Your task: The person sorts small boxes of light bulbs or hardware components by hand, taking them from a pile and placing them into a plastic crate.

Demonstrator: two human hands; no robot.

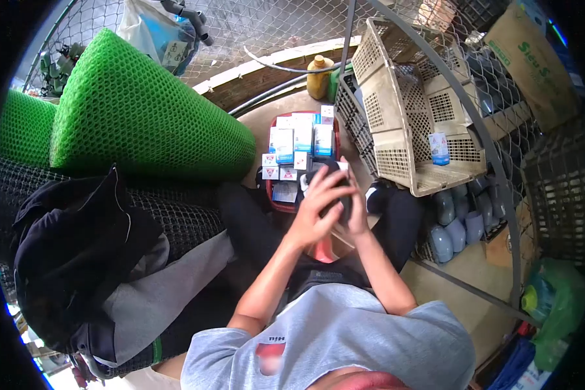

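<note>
In front of my lap, a rounded black object with white parts [339,207] is between my two hands; its kind is hard to make out. Across its top lie the fingers of my left hand [322,205], bent and somewhat apart. My right hand [357,211] grips it from the right side. Just beyond is a red basket [338,148] filled with several small white and blue boxes [303,133], some upright and some showing a red triangle mark. My fingers partly cover the near side of the basket.
Rolls of green plastic mesh [156,110] and dark clothing [78,240] fill the left side. A beige plastic crate [387,117] lies tipped at right, with a blue-white box [439,149] inside. Near it are grey rounded items [458,234], a yellow jug [319,81] and wire fencing.
</note>
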